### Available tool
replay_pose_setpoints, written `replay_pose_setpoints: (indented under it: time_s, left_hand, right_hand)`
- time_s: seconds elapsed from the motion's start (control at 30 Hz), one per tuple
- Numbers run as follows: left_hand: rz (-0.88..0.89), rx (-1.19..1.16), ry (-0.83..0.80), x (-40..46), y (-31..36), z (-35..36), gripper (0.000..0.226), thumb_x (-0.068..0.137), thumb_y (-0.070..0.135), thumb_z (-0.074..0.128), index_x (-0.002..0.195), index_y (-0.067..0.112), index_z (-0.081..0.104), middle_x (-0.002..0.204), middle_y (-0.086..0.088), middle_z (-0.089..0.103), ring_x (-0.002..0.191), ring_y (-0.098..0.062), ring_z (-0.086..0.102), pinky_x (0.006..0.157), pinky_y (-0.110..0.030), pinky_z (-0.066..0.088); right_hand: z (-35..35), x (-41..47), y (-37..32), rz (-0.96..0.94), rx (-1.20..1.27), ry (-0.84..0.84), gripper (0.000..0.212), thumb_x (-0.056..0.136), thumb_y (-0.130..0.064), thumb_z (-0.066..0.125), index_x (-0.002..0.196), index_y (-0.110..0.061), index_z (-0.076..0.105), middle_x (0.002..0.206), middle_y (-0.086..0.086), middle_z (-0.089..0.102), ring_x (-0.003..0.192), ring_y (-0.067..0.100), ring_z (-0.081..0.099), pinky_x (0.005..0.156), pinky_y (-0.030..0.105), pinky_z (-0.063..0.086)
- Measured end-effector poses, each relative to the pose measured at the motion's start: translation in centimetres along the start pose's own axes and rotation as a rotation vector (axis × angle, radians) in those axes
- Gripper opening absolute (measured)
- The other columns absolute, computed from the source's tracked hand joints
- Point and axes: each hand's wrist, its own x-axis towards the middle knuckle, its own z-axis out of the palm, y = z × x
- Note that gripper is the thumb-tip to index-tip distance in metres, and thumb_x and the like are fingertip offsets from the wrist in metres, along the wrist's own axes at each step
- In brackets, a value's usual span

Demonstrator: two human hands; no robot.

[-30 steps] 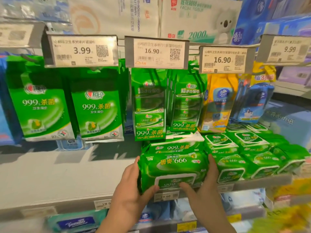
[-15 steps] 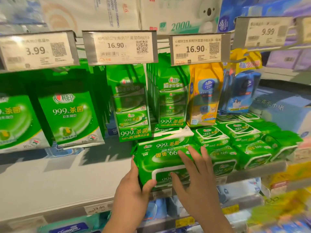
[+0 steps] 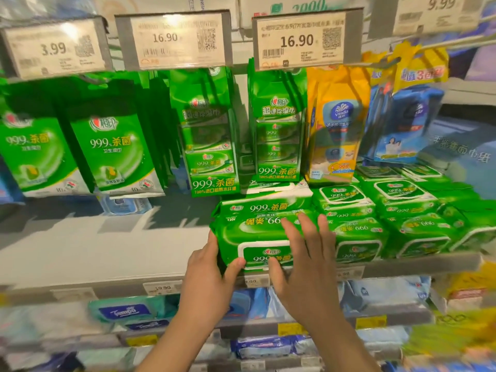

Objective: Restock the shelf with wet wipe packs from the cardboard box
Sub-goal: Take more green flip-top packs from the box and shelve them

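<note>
Head view: green wet wipe pack (image 3: 257, 237), white-framed flip lid facing out, print upside down, sits at front edge of the shelf (image 3: 80, 253) on top of another green pack (image 3: 265, 206). Left hand (image 3: 209, 275) grips its left end, thumb curled on the front. Right hand (image 3: 306, 264) lies flat on top, fingers straight and spread. More green packs (image 3: 397, 200) just right.

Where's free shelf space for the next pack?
Bare shelf board left of the pack both hands are on, below the hanging green packs, with a small blue pack at the back. Right of it, flat green packs fill the shelf.
</note>
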Motion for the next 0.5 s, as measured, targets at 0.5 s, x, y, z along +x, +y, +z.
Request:
replay_pose_setpoints:
  time_s: [0.5]
  left_hand:
    - [-0.126,-0.051,0.143,-12.0,-2.4,-6.0,0.093,0.080,0.086,0.046,0.159,0.045,0.020,0.150,0.026,0.032,0.142,0.003,0.024,0.117,-0.030,0.029]
  right_hand:
    - [0.1,-5.4,-5.1,0.085,0.302,-0.101,0.066,0.092,-0.019,0.072,0.153,-0.017,0.046,0.172,0.005,0.007,0.159,0.031,-0.002,0.129,0.045,0.007]
